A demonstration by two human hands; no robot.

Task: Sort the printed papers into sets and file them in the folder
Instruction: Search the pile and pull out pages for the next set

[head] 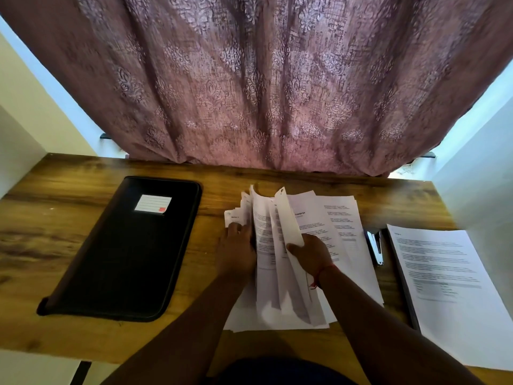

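Note:
A loose pile of printed papers (341, 226) lies in the middle of the wooden desk (69, 240). My right hand (311, 254) pinches a lifted sheet (288, 220) by its lower edge, thumb on top, and several sheets stand curled upward beside it. My left hand (236, 248) reaches into the left side of the pile, fingers among the raised sheets; how they lie is partly hidden. A closed black zip folder (125, 254) with a white label lies flat to the left. A separate stack of printed papers (444, 276) lies at the right.
A stapler (375, 247) lies between the middle pile and the right stack. A patterned curtain (263, 87) hangs behind the desk's far edge. The right stack reaches over the desk's right side.

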